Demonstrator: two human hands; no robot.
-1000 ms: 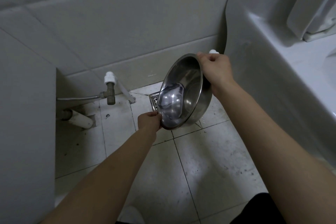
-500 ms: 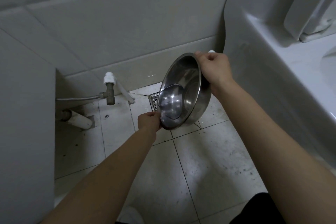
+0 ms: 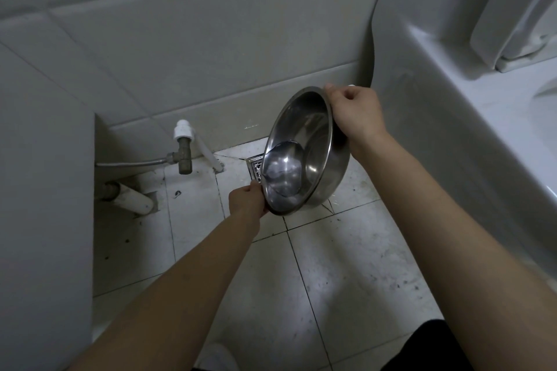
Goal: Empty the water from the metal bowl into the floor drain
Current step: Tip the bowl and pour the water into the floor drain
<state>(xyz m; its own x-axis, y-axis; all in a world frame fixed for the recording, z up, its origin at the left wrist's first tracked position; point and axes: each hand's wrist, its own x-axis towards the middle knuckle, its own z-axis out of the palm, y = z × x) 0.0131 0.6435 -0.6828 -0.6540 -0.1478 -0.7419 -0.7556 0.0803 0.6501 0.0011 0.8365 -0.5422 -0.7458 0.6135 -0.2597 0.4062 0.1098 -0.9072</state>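
A shiny metal bowl (image 3: 313,135) is tipped steeply, its open side facing left and toward me, above the floor. Water (image 3: 283,173) pools in its lower part. My left hand (image 3: 247,199) grips the bowl's low rim. My right hand (image 3: 355,117) holds the high rim at the upper right. The square metal floor drain (image 3: 255,167) lies just behind the bowl's lower left edge; the bowl hides most of it. I cannot see whether water is falling.
A brass valve with a white cap (image 3: 184,144) and a hose stand at the wall to the left. A white pipe (image 3: 132,197) lies on the stained floor tiles (image 3: 346,265). A white toilet (image 3: 452,117) fills the right side. A grey panel (image 3: 45,205) stands at the left.
The bowl has tipped slightly further and shifted a little lower. Both hands keep their grip on the rim.
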